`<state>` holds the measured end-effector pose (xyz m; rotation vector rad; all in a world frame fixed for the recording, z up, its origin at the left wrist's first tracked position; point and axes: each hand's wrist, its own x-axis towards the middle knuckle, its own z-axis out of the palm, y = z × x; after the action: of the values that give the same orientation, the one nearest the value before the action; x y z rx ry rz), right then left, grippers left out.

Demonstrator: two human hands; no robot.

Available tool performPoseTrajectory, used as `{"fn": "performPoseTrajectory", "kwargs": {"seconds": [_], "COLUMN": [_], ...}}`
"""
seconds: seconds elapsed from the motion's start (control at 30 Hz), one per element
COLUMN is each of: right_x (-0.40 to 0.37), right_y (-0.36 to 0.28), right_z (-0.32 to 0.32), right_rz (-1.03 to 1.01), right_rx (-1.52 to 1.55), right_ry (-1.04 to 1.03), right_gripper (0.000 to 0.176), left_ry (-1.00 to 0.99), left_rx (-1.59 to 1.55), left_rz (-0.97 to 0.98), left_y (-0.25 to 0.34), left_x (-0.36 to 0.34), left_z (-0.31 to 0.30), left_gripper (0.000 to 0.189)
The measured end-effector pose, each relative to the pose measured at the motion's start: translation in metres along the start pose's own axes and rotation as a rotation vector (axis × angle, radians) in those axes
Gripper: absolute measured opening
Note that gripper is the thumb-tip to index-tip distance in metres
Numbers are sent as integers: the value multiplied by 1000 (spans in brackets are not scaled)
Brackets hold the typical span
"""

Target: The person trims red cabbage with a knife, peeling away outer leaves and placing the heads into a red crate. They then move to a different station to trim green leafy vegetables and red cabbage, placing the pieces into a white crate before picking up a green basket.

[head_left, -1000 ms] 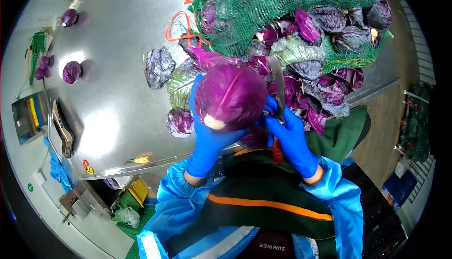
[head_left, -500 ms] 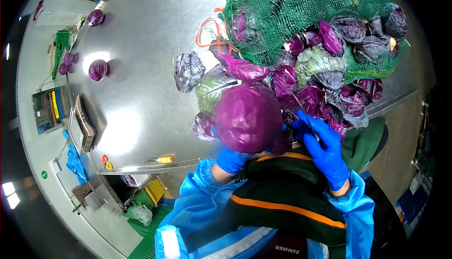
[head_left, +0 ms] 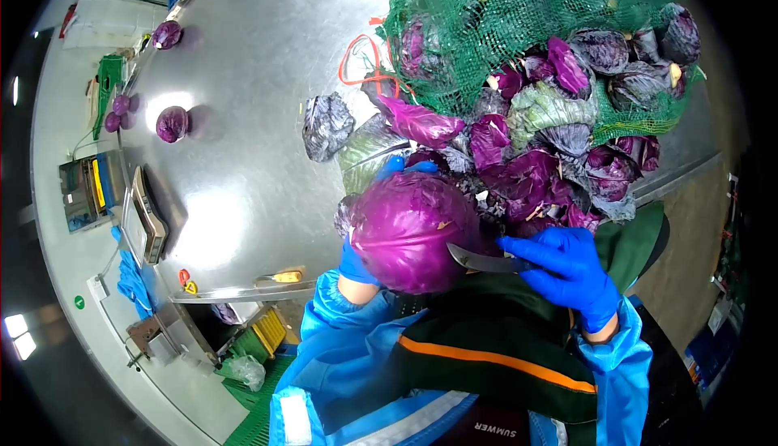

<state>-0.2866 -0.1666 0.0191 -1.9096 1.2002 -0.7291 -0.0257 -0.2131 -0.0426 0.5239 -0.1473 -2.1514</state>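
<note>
A large, glossy red cabbage [head_left: 413, 231] fills the middle of the view, near the table's front edge. My left hand [head_left: 356, 266], in a blue glove, wraps round its left side, with fingertips showing over the far side. In my right hand [head_left: 574, 272], also gloved in blue, is a knife [head_left: 485, 261] with a short curved blade. The blade points left, and its tip overlaps the cabbage's right side. Loose purple leaves [head_left: 527, 182] lie heaped just beyond both hands. A pale green outer leaf [head_left: 369, 150] rests behind the cabbage.
A green mesh sack [head_left: 519, 16] with more cabbages spreads over the far right of the steel table [head_left: 251, 65]. Smaller cabbages [head_left: 172, 124] sit toward the left edge. A yellow-handled knife [head_left: 284, 276] and red-and-yellow scissors [head_left: 186, 281] lie along the front edge.
The cabbage has turned and shifted slightly left and down in my left hand. My right hand has swung the knife from pointing away to pointing left, against the cabbage's side in view.
</note>
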Motion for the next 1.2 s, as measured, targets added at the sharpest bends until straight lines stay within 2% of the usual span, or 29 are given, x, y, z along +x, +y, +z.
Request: {"fn": "performPoseTrajectory", "kwargs": {"seconds": [0.03, 0.13, 0.2, 0.27, 0.33, 0.43, 0.53, 0.63, 0.7, 0.73, 0.77, 0.87, 0.9, 1.0, 1.07, 1.13, 1.2], "right_x": [0, 1, 0, 0, -1, -1, -3, -5, -12, -12, -10, -2, 0, 8, 5, -7, -17], "right_y": [1, 0, 2, 3, 4, 5, 6, 8, 4, 0, -8, -12, -12, -10, 1, 21, 25], "right_z": [-1, -3, -6, -9, -12, -13, -11, -9, 5, 10, 8, 37, 41, 44, 49, 61, 68], "right_rz": [-3, 24, 44, 57, 64, 47, 89, 70, 375, 524, 604, 353, 334, 294, 404, 483, 501], "right_rx": [-13, 1, -15, -24, -27, -33, -61, -104, 283, 478, 613, 471, 434, 246, 130, 72, -28], "right_ry": [3, 40, 10, -9, -19, 2, 21, 64, 281, 388, 332, 378, 330, 344, 293, 239, 172], "right_gripper": [41, 39, 38, 38, 38, 38, 38, 34, 33, 33, 40, 49, 53, 46, 49, 50, 49], "left_ry": [0, -91, 40, 85, 34, -111, 63, -36, 36, 5, -22, -48, 11, 165, 239, 346, 349], "left_rx": [-17, 257, -215, -166, 402, 215, 335, 626, 713, 811, 908, 1183, 1294, 1396, 1573, 1560, 1613], "left_rz": [8, 58, -166, -167, 57, 144, 140, 227, 247, 287, 332, 318, 287, 237, 286, 248, 298], "left_y": [1, 0, 7, 10, 8, 9, 11, 17, 17, 19, 21, 23, 18, -10, -36, -62, -74], "left_x": [1, 1, 13, 13, 0, -1, -4, -5, -6, -5, -4, -1, 1, 10, 23, 34, 36], "left_z": [2, -3, 9, 13, 5, -1, 16, 10, 15, 15, 16, 19, 24, 18, -2, -34, -43], "left_gripper": [51, 51, 43, 42, 50, 49, 65, 88, 103, 109, 115, 119, 117, 113, 107, 106, 106]}}
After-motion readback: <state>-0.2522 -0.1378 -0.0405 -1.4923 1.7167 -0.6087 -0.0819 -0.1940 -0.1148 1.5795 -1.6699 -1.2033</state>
